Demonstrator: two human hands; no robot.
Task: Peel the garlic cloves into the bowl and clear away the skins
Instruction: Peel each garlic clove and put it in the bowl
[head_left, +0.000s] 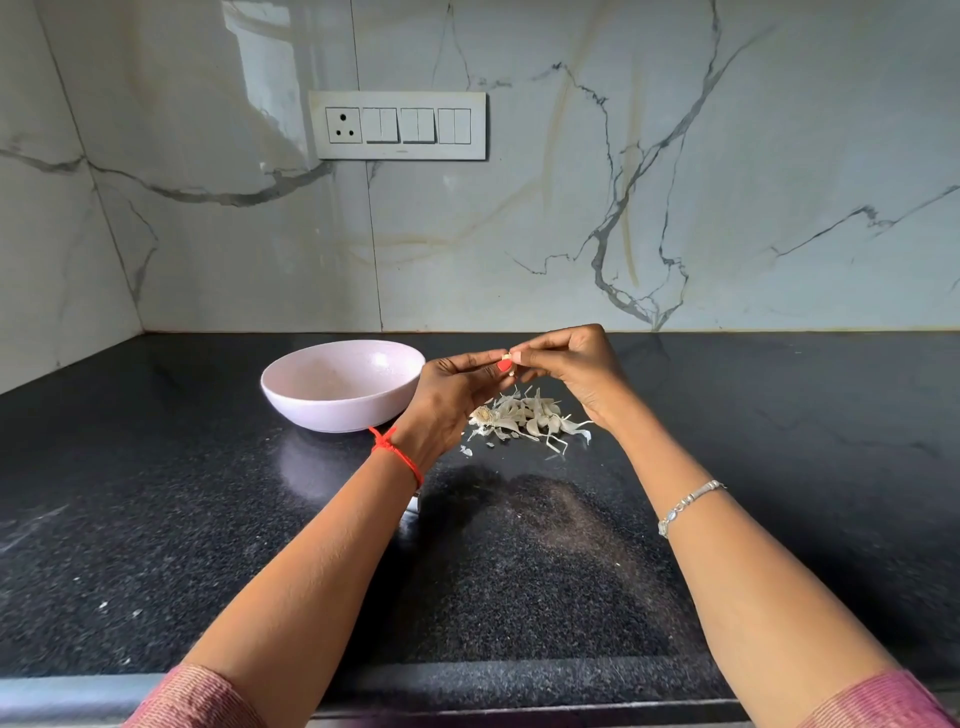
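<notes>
Black speckled worktop (156, 519), marble wall behind. Your left hand (447, 400) and right hand (571, 374) meet above the worktop, fingertips of both pinching one small clove (507, 357). Just beyond and beneath them: pile of skins (524, 418) on the worktop. Left of the pile: pink bowl (340, 384), upright. On the wall: switch plate (397, 126).

Both forearms reach forward and converge, bare from pink sleeves near the elbows. The left hand (449, 395) is raised, palm turned inward, thumb and forefinger pinched together at the tips. The right hand (571, 369) meets it from the other side, fingers curled, its grip closed fingertip to fingertip against the left's. Something small seems pinched between them. A red thread circles the left wrist, a silver bracelet the right forearm.
</notes>
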